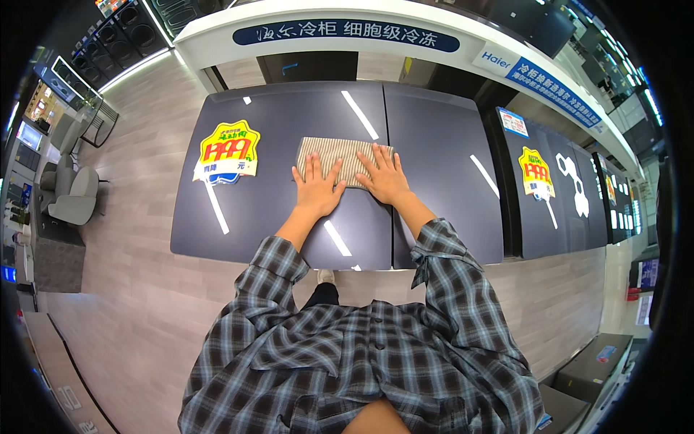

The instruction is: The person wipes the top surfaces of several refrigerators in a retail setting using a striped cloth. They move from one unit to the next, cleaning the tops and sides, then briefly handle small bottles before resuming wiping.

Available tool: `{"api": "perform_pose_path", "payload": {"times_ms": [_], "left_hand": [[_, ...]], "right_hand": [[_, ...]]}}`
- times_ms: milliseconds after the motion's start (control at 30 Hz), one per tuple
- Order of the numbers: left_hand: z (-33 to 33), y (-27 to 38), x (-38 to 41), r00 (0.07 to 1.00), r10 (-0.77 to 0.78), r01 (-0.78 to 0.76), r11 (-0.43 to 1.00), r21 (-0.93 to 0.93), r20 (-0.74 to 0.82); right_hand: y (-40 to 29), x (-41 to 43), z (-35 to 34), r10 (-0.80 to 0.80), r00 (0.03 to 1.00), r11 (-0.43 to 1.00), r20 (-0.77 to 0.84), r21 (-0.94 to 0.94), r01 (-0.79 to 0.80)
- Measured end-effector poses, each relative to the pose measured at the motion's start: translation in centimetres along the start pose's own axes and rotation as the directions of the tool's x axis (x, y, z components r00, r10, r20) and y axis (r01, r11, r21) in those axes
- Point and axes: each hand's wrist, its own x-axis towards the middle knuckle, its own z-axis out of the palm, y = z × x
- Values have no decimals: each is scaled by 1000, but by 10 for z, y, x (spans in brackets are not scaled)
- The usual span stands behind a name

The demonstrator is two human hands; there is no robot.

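Note:
A folded striped cloth (347,157), beige and brown, lies flat on the glossy dark lid of a Haier chest freezer (271,217). My left hand (318,187) rests palm down on the cloth's left part, fingers spread. On its right part lies my right hand (384,176), also palm down with the fingers apart. Both hands press on the cloth from above and neither grips it. A narrow seam in the freezer top runs just right of the cloth. To the left of my hands, a yellow and red price sign (227,149) sits on the same lid.
Another dark freezer (564,190) with its own price sign (537,172) stands to the right. A white display frame (325,11) bearing writing arches behind the freezers. Grey armchairs (78,195) stand at the far left. Grey boxes (593,361) lie at the lower right.

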Motion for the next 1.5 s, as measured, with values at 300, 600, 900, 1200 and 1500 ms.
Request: {"api": "perform_pose_path", "payload": {"times_ms": [300, 600, 900, 1200, 1500], "left_hand": [[-13, -17, 79, 999, 23, -22, 999, -26, 27], [-21, -32, 156, 998, 42, -41, 999, -25, 40], [-23, -47, 211, 997, 79, -79, 997, -25, 18], [-27, -54, 243, 996, 85, -84, 994, -66, 8], [-31, -68, 258, 999, 39, -39, 999, -25, 15]], "right_hand": [[23, 74, -3, 26, 999, 1000, -22, -11, -26], [45, 143, -7, 72, 997, 997, -7, -39, -72], [59, 192, -11, 106, 994, 993, -13, -46, -107], [64, 228, -13, 166, 986, 985, 7, -56, -165], [46, 246, -13, 215, 976, 976, 40, -54, -212]]}}
